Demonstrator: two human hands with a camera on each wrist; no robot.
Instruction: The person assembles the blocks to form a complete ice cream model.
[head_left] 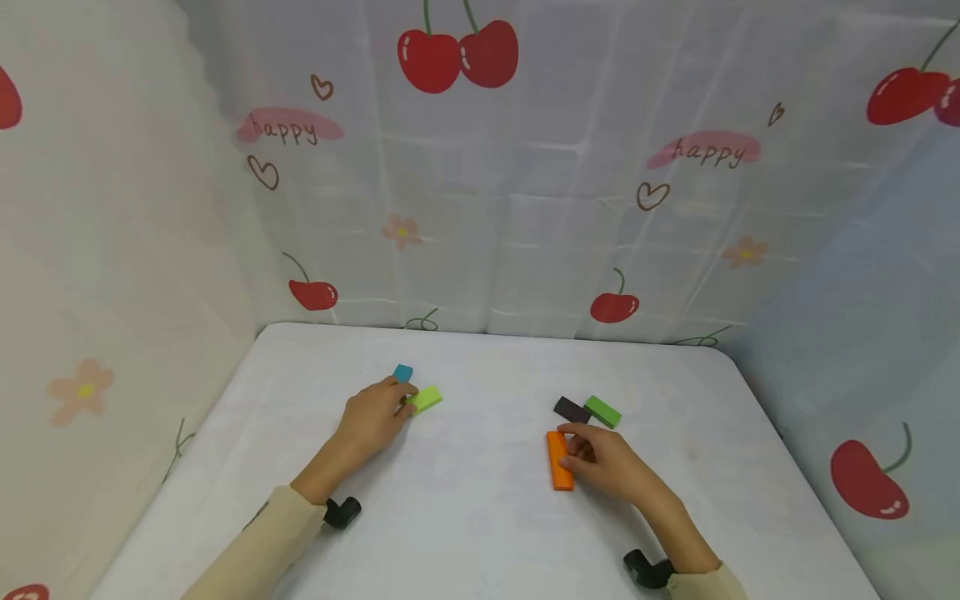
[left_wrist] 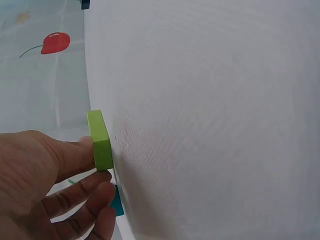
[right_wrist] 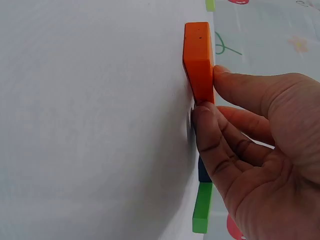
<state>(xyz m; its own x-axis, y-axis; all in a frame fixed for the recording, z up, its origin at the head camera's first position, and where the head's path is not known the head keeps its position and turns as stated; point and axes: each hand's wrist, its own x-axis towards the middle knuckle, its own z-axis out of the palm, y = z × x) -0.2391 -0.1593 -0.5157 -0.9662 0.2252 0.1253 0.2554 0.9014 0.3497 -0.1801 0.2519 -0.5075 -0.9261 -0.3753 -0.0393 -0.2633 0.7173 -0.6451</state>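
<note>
- Step in hand seems to be handling one block per hand: the right hand (head_left: 611, 462) pinches the orange block (head_left: 557, 461)
- Left of the orange block and farther off, the left hand (head_left: 372, 417) pinches the lime block (head_left: 427, 400), near the blue block (head_left: 403, 372)
- Any next move likely calls for a light grip, clear of the black block (head_left: 572, 409) and green block (head_left: 603, 412) just beyond the orange block
- White table (head_left: 465, 517) beneath the orange block; cherry-printed sheet (head_left: 525, 208) behind

1. Left of the orange block (head_left: 558, 468), bare table (head_left: 480, 492) gives wide passage up to the left hand (head_left: 375, 417) and lime block (head_left: 427, 400).
2. Just beyond it, black block (head_left: 572, 409) and green block (head_left: 603, 412) obstruct.
3. Right of it, the right hand (head_left: 613, 463) bars passage.
</note>
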